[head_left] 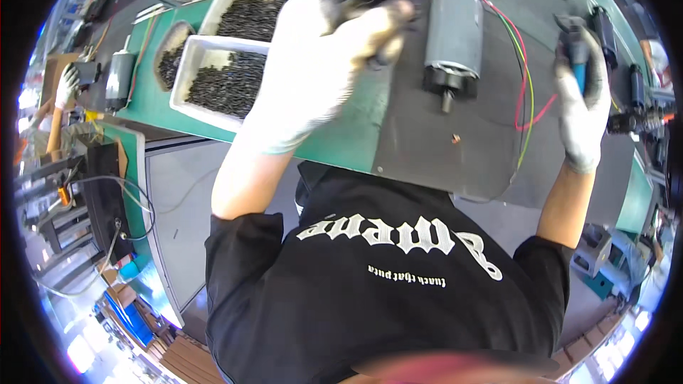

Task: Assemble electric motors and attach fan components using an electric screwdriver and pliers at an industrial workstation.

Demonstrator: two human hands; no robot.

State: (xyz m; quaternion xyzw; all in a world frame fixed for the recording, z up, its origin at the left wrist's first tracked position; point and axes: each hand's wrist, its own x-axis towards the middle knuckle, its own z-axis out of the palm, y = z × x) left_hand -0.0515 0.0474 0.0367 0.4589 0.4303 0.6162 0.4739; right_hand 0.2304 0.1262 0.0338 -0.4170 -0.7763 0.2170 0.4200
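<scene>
My left hand (341, 50), in a white glove with grey fingers, is raised over the bench beside the motor. Its fingers are curled together and blurred; whatever they pinch is too small or hidden to name. To its right a grey cylindrical motor (454, 35) lies with its shaft pointing toward me, and red and yellow-green wires (528, 75) trail from it. My gloved right hand (585, 107) is closed around a dark hand tool with a blue handle (579, 78); its jaws, pliers-like, point away from me.
Two white trays (186, 103) of small dark screw-like parts stand at the left, beside a round bowl (162, 75) of similar parts. Another motor (119, 80) stands farther left, near another person's gloved hand (67, 85). Dark cylindrical tools (605, 37) line the right side.
</scene>
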